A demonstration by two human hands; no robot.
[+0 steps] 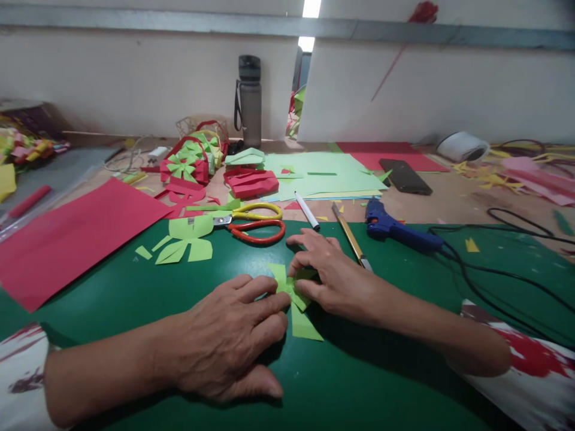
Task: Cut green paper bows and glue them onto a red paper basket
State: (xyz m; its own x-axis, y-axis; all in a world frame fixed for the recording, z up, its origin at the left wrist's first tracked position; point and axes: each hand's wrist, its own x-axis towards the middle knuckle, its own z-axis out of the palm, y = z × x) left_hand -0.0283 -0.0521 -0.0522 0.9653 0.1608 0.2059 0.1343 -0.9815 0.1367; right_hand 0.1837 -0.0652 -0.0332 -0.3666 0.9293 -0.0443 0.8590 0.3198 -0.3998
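A small light-green paper cut-out (297, 305) lies on the dark green cutting mat (135, 299) between my two hands. My left hand (233, 341) rests palm down on the mat, its fingertips pressing the left edge of the cut-out. My right hand (326, 272) lies over the cut-out's right side, fingers bent and pressing the paper flat. Neither hand lifts the paper off the mat.
Yellow and orange scissors (254, 222), a pen (307, 211), a craft knife (350, 236) and a blue glue gun (395, 227) with black cord lie behind my hands. A red sheet (72, 236), green cut shapes (184, 239), green sheets (314, 173), a phone (404, 176) and a bottle (250, 99) stand farther back.
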